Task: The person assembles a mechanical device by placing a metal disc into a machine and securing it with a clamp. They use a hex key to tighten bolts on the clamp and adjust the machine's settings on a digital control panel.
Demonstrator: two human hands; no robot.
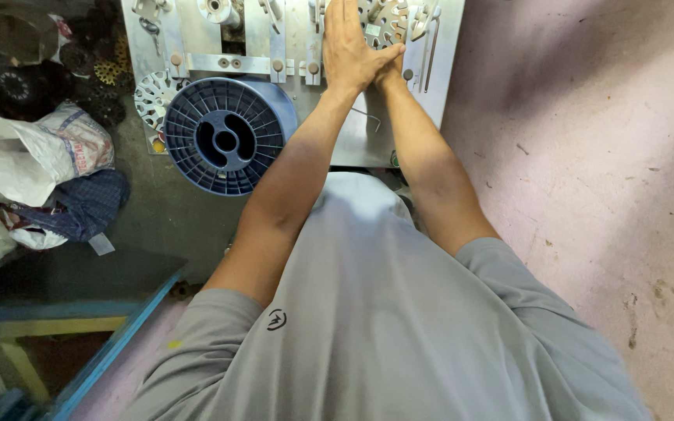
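Note:
Both my arms reach forward to a grey metal machine plate (pixel 352 144) with brackets and bolts. My left hand (pixel 349 47) lies flat, palm down, fingers straight and together, at the plate's top. It rests next to a round slotted metal disc (pixel 390 22). My right hand (pixel 393 76) is tucked under the left one; only a bit near the wrist shows, and its fingers are hidden. A thin bent wire (pixel 368 117) lies on the plate below the hands.
A large blue plastic spool (pixel 226 139) stands on the plate's left part, beside another slotted disc (pixel 148 97). Dark gears and parts (pixel 79 70) are piled at far left, above a white sack (pixel 17 156) and blue cloth (pixel 87 203). Pinkish stained floor (pixel 587 156) lies right.

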